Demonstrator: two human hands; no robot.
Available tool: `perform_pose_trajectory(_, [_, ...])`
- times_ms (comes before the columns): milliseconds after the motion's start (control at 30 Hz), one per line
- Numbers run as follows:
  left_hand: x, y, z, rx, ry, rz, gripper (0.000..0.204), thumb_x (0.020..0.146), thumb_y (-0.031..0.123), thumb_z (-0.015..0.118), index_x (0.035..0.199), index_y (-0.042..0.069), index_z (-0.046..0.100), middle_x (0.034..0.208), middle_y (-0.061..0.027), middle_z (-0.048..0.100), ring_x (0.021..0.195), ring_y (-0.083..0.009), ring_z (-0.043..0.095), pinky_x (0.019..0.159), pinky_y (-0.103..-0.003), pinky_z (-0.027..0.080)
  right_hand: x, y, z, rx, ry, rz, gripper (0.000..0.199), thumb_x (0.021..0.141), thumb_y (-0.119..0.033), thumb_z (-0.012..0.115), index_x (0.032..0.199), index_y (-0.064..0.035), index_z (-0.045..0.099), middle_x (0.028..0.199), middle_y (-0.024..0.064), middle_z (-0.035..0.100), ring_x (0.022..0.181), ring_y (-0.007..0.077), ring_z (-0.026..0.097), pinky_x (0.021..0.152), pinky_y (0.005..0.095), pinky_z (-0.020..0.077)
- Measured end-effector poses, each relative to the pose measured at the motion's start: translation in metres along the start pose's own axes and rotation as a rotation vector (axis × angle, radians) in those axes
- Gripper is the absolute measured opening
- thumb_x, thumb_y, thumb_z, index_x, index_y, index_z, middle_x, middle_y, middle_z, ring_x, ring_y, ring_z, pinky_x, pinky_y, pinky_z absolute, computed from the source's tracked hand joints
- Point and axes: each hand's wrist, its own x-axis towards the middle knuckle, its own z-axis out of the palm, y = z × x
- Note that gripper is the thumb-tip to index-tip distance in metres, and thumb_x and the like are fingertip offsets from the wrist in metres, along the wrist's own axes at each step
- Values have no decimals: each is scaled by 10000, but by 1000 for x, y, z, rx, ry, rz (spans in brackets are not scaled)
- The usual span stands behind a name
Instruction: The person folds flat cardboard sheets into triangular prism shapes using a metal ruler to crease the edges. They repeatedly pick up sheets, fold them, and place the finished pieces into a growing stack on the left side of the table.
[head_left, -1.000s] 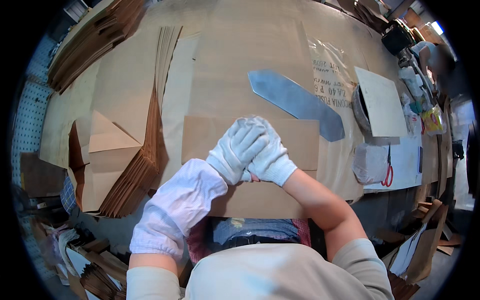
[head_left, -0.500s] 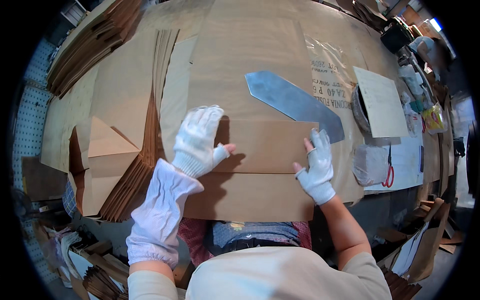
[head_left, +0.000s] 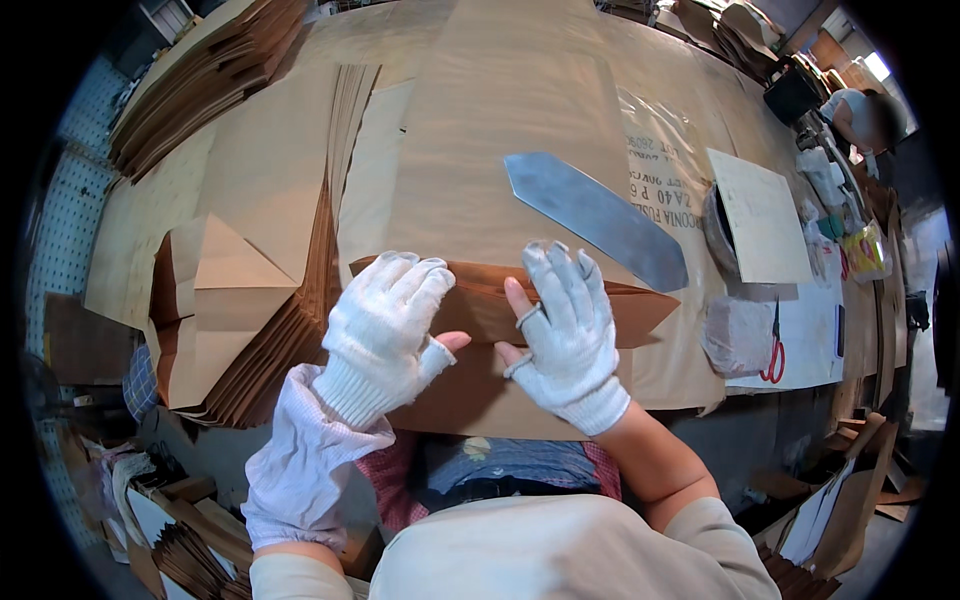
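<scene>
Both gloved hands, left (head_left: 385,325) and right (head_left: 565,335), lie flat, fingers spread, side by side on the brown bag (head_left: 500,345) at the worktop's (head_left: 250,170) six o'clock edge. Metal blade (head_left: 595,215) lies at one o'clock of them.

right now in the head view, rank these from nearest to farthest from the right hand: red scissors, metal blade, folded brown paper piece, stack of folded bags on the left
1. folded brown paper piece: under the right hand, touching it.
2. metal blade: just beyond the fingertips, up and to the right.
3. red scissors: far to the right, on the white sheet.
4. stack of folded bags: across on the left, past the left hand.
</scene>
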Motion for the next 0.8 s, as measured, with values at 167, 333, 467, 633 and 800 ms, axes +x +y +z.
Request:
perform_pose_trajectory(167, [17,-9,-6,66,-214,-103,342,845,213,710,1132,28,697,1067,-173,717,1016,-363,680,891,-442,535,-6,-13,-6,70,-81,47,638,614,-214,851,1177,18,658,1432,221,547,1355,421,493,1184,594,308])
perform_pose_trajectory(333, [44,-1,-11,148,-471,-323,275,855,173,702,1094,37,700,1026,-160,717,996,-350,682,857,-447,539,-8,-16,-2,76,7,58,456,659,-155,809,1062,13,675,1372,212,591,1312,416,533,1151,593,355])
perform_pose_trajectory(467, [61,-21,44,595,-51,-148,174,800,174,745,912,68,665,898,-105,677,920,-304,656,819,-438,524,-15,-25,6,132,75,-57,247,688,-92,732,907,8,677,1188,205,671,1132,413,631,1034,561,481])
perform_pose_trajectory(633, [53,-17,91,764,41,120,151,776,161,711,899,109,644,824,-71,628,835,-267,608,805,-454,494,-54,-33,-15,394,-228,-158,353,721,-212,757,998,-1,704,1156,192,670,1080,402,649,1023,506,510])
perform_pose_trajectory(800, [-37,29,101,439,-608,-159,239,794,220,725,989,97,663,935,-90,662,894,-291,646,792,-432,523,-123,43,-22,907,366,654,928,1012,-715,349,1434,98,493,1476,192,529,1353,311,536,1150,427,416])
